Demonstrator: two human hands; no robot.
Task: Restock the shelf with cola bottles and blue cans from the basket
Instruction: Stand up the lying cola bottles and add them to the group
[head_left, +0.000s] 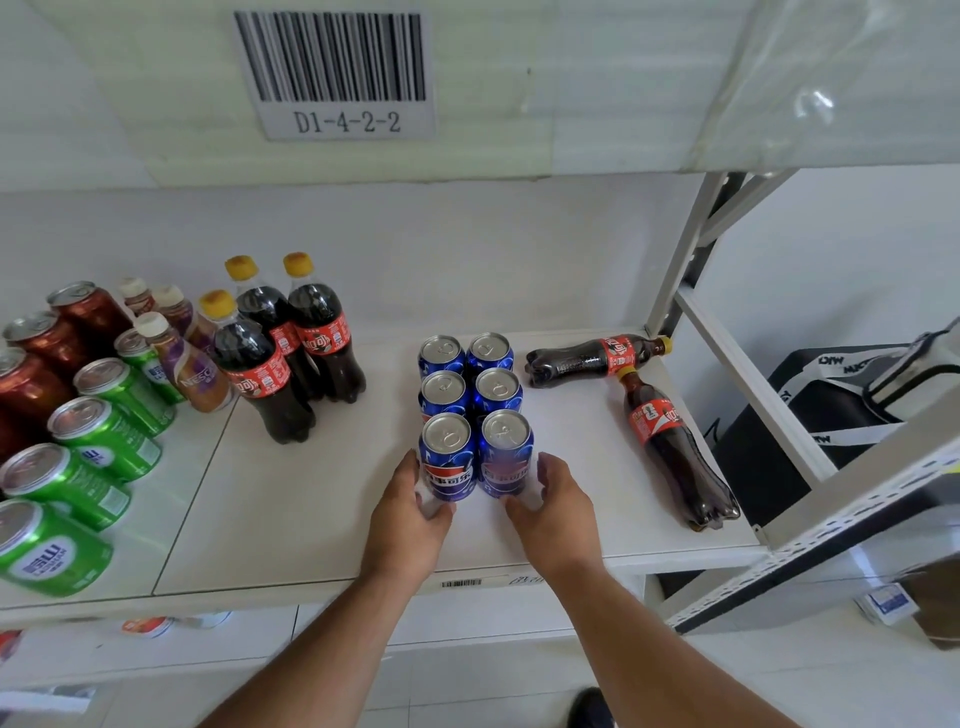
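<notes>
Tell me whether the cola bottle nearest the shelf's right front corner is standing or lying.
Lying. The cola bottle rests on its side, cap toward the back.

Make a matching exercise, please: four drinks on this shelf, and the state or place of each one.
Things:
1. front blue cans
2. cola bottles with yellow caps
3. cola bottles at the right
4. green cans

States:
A. lying on their sides
B. held by the left hand and the right hand
C. standing upright, untouched
D. at the shelf's left end

Pairs: 1-B, 2-C, 3-A, 4-D
</notes>
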